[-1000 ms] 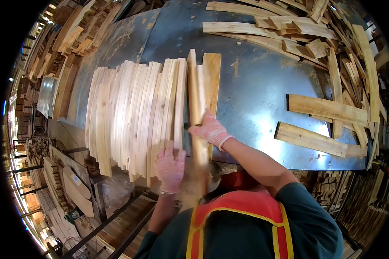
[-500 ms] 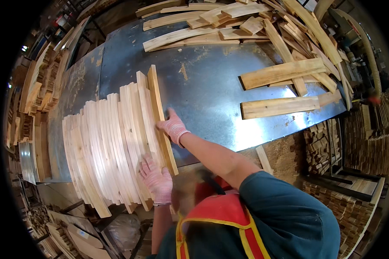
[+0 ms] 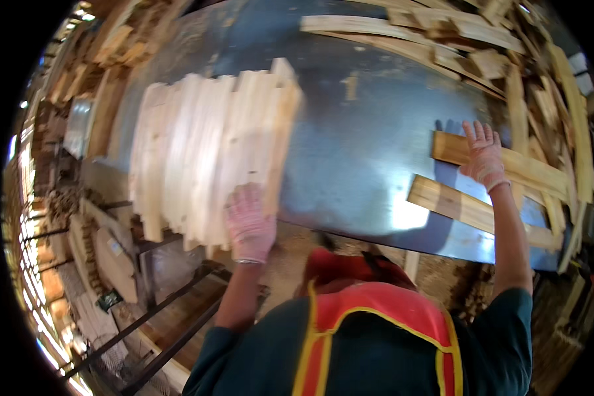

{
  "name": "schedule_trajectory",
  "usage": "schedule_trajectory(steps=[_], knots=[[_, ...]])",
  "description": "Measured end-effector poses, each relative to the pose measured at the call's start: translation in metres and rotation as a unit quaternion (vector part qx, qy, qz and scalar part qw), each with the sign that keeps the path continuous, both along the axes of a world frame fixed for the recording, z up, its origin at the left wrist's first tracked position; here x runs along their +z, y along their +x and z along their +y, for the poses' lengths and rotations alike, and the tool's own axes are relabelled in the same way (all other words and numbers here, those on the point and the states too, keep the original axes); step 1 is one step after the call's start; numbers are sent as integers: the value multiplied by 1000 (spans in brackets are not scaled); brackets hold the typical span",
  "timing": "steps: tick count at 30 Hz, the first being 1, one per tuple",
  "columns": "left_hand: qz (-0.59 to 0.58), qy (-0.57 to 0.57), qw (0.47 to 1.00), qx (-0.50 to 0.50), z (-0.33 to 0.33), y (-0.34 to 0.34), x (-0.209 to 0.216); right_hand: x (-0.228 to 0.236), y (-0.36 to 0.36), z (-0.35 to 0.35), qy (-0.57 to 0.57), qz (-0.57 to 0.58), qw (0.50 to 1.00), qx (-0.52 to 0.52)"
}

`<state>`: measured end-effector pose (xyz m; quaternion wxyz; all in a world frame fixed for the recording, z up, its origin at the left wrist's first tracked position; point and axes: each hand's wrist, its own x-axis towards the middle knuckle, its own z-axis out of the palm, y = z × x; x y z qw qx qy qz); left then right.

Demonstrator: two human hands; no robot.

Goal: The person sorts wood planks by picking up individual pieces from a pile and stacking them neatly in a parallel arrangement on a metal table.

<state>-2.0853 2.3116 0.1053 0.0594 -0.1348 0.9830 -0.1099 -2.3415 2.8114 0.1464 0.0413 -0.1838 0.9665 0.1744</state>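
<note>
Evidently, the dark table (image 3: 350, 165) carries a row of pale wooden strips (image 3: 198, 152) at left, packed side by side with uneven ends. Two yellower boards (image 3: 445, 146) lie at right, well apart from the row. The left hand (image 3: 249, 221), fingers extended, is at the row's near right end, gripping nothing visible; the right hand (image 3: 484, 158), spread and empty, hovers over the farther board. This looks like a reaching step; gripping that board would call for lowering and curling the fingers.
</note>
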Motion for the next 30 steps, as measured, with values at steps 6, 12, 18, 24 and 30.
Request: schedule_trajectory(steps=[6,12,18,24,30], knots=[[-55,10,994,97,21,-14,5,21,10,77,166,-112,979,26],[-19,-21,997,72,23,-11,3,-25,130,63,-14,-117,992,35],[32,-12,999,-3,32,-12,4,9,68,23,-74,-347,928,-116],[-22,472,880,-60,123,14,4,-30,54,-101,-660,-459,556,-210],[-48,367,928,39,82,49,39,-81,70,-290,-604,-422,625,-258]])
